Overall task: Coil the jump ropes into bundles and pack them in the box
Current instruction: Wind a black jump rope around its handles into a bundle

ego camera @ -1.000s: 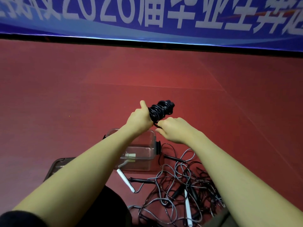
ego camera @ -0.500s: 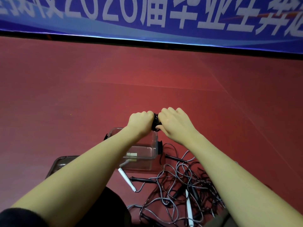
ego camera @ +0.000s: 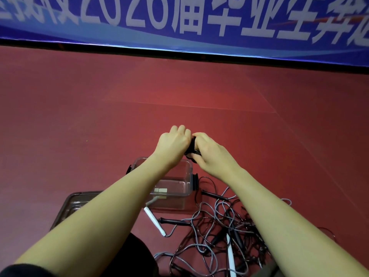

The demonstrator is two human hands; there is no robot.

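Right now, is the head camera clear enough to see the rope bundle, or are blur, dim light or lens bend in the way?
Head view: dim, reddish light; the black rope bundle shows only as a dark sliver between the left hand and right hand; the banner lettering is smeared and its edge bows from the wide lens; the clear box shows no glare.

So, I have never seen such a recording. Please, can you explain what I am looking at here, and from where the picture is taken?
No machine here: a camera on a person's head looks down at their own bare arms. The left hand and right hand together grip a black coiled jump rope, mostly hidden between them. Below, on the red floor, stands a clear plastic box, its lid lying beside it. To the right lies a tangle of uncoiled jump ropes with black and white handles. A blue banner runs behind.
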